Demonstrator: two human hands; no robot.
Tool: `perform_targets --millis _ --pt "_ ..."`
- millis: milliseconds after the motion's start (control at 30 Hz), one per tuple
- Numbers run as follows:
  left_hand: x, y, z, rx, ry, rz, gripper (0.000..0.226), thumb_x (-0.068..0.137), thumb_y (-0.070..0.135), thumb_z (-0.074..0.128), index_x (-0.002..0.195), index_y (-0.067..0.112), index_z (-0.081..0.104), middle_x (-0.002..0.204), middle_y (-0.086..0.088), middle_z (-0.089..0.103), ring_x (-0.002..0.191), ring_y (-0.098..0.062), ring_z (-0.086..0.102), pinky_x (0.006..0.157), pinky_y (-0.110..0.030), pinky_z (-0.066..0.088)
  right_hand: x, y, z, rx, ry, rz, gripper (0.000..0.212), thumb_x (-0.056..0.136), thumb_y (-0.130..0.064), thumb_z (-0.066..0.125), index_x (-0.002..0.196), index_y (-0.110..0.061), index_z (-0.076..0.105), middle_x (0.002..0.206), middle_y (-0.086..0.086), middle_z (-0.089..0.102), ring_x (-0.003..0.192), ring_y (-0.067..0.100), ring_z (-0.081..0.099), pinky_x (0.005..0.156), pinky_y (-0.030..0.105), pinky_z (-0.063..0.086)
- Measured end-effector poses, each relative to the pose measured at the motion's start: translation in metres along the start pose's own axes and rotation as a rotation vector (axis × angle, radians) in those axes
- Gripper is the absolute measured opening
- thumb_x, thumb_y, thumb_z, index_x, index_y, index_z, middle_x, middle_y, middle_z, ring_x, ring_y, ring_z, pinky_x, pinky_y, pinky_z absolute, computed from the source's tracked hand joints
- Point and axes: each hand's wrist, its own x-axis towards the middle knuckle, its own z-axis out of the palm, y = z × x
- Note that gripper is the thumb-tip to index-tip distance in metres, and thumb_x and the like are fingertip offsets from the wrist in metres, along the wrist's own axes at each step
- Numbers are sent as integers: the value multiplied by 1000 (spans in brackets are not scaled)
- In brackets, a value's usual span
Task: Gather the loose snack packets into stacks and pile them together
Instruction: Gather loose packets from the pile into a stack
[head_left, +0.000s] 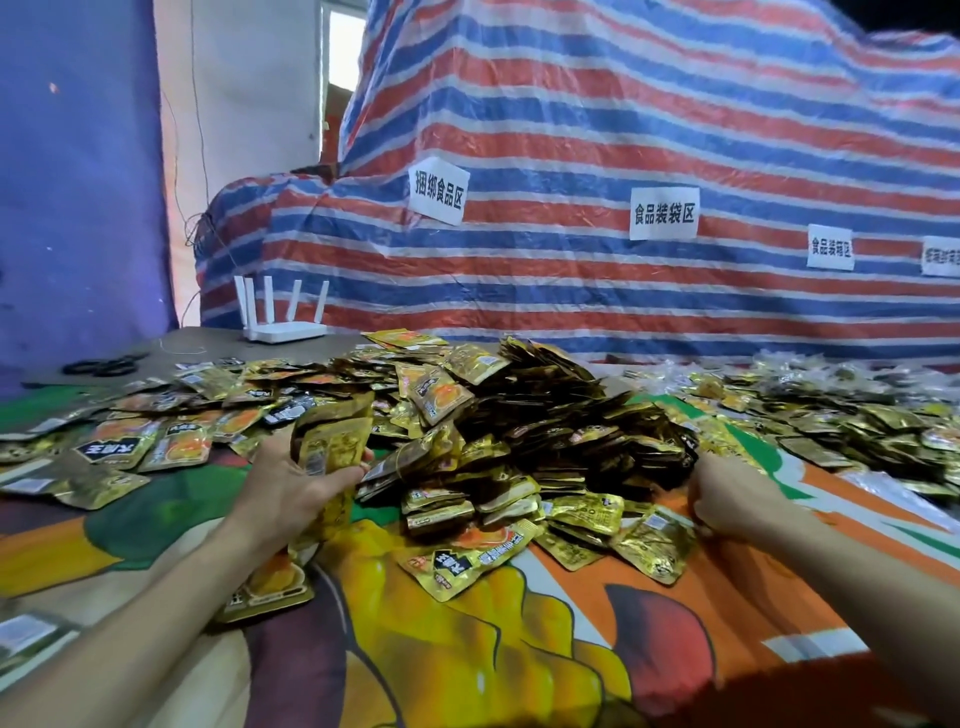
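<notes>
Surface: table (218, 340) under printed sheet (519, 649)
Centre: heaped snack packets (545, 426)
Left: loose packets (171, 439), flat
Far edge: white router (283, 330), black bands (104, 366)

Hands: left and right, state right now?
Left hand: grips a stack of packets.
Right hand: curled at the pile edge; a grip cannot be told.

White paper signs hang on the striped tarp (571, 130). The first sign (438, 195) reads 捆绑食品区 and the second sign (664, 213) reads 食品装袋区. The third sign (830, 247), small from here, looks like 食品装箱区. The fourth sign (941, 255) is cut off. Black labels on the snack packets (98, 451) are too blurred to read.
</notes>
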Motion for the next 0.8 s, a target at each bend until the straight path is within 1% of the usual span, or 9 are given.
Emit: perform_targets --millis 133,233,300,367,500,567,633,700,800 --pt "0 2 -1 2 1 34 23 76 -7 80 94 8 75 90 -4 79 89 -23 75 92 -53 55 2 -2 -3 -57 -27 -33 9 84 -8 56 86 -13 63 76 1 64 70 19 66 51 29 50" --pt "1 3 -1 -1 0 26 25 77 -6 81 97 6 74 90 -4 78 88 -21 75 92 -52 56 1 -4 -2 -44 -38 -23 3 82 -19 59 79 -17 59 74 -1 64 66 15 63 50 25 47" --pt "1 3 -1 -15 -5 14 26 77 -7 80 100 3 72 91 -5 78 88 -21 75 91 -51 56 1 -5 2 -63 -12 -30 9 83 -24 61 78 -19 55 74 -2 63 68 14 64 52 25 49" --pt "0 4 0 -24 -5 12 27 78 -8 79 101 1 71 91 -6 78 88 -20 75 92 -50 56 2 -6 5 -69 6 -24 14 86 -22 62 76 -18 53 74 -3 61 70 15 63 49 25 45" --pt "-1 6 -1 -48 -13 0 28 78 -10 77 103 0 70 92 -8 78 89 -22 75 93 -47 56 -1 -12 3 -164 -14 -59 5 89 -22 58 92 -17 56 75 -6 54 73 16 60 49 25 40" --pt "-2 6 -1 -51 -15 -9 27 79 -9 77 102 1 71 91 -7 78 88 -19 75 93 -44 57 -3 -14 0 -196 -43 -69 5 91 -21 54 88 -17 54 77 -5 55 74 16 60 52 25 42" --pt "-2 7 -1 -64 -9 -11 25 79 -10 77 100 1 71 90 -7 78 88 -20 75 92 -44 57 -6 -12 -2 -171 43 -13 19 93 -20 52 74 -16 49 74 -3 55 68 16 59 53 25 44" --pt "-1 7 -1 -82 1 -16 23 79 -11 76 98 1 73 90 -10 78 88 -24 75 91 -47 57 -8 -10 -8 -81 218 40 26 93 -19 52 68 -14 45 73 4 49 65 24 55 57 31 46" --pt "1 6 0 -97 51 -44 22 78 -9 78 94 6 76 91 -9 78 88 -24 75 88 -48 59 -10 -19 -27 163 407 21 20 97 -16 50 79 -7 48 79 12 48 69 31 52 59 39 43"
